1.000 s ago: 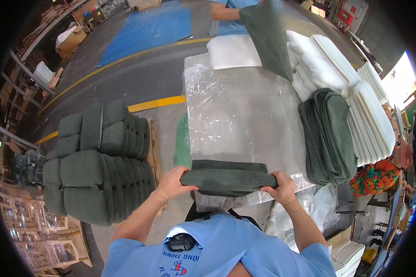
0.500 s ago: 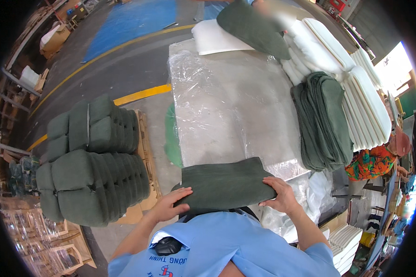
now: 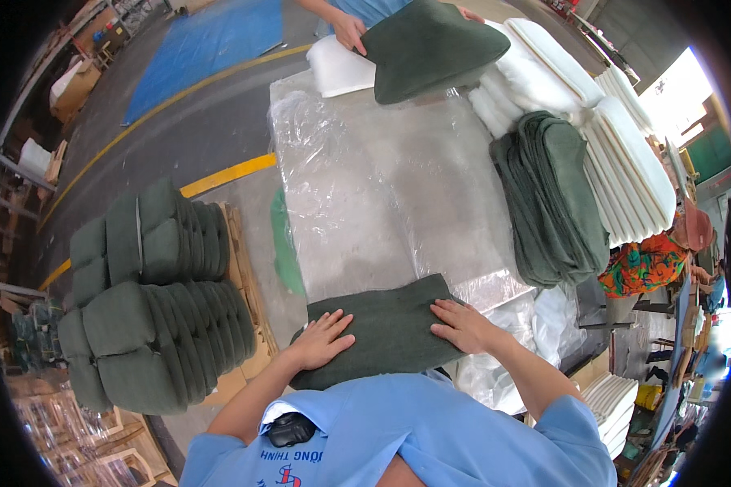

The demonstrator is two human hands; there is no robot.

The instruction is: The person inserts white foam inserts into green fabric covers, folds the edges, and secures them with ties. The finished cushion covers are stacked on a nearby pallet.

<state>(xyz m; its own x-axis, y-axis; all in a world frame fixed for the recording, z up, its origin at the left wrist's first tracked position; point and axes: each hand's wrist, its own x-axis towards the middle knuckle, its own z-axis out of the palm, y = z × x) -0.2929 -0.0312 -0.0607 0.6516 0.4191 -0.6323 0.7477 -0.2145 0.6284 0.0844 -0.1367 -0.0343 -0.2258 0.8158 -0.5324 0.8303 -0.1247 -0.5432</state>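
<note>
A dark green fabric piece (image 3: 390, 325), which looks like a cushion cover, lies at the near edge of the plastic-covered table (image 3: 357, 203), close to my body. Flat on its left part rests my left hand (image 3: 323, 337), fingers stretched out. My right hand (image 3: 461, 325) lies on the right part with its fingers spread. Neither hand grips the cloth. Across the table a co-worker's hand (image 3: 351, 34) holds a plump dark green cushion (image 3: 430, 53) over a white pad (image 3: 341, 66).
At the table's right side lies a pile of dark green covers (image 3: 548, 199), beside stacked white foam pads (image 3: 629, 174). Bundled green cushions (image 3: 158, 341) stand on a pallet to my left. Crumpled clear plastic (image 3: 536, 333) hangs at the near right corner.
My hands have moved from the cover's side edges inward onto its top, fingers flattening. The co-worker's green cushion has come lower and nearer, and a co-worker's hand now shows beside it.
</note>
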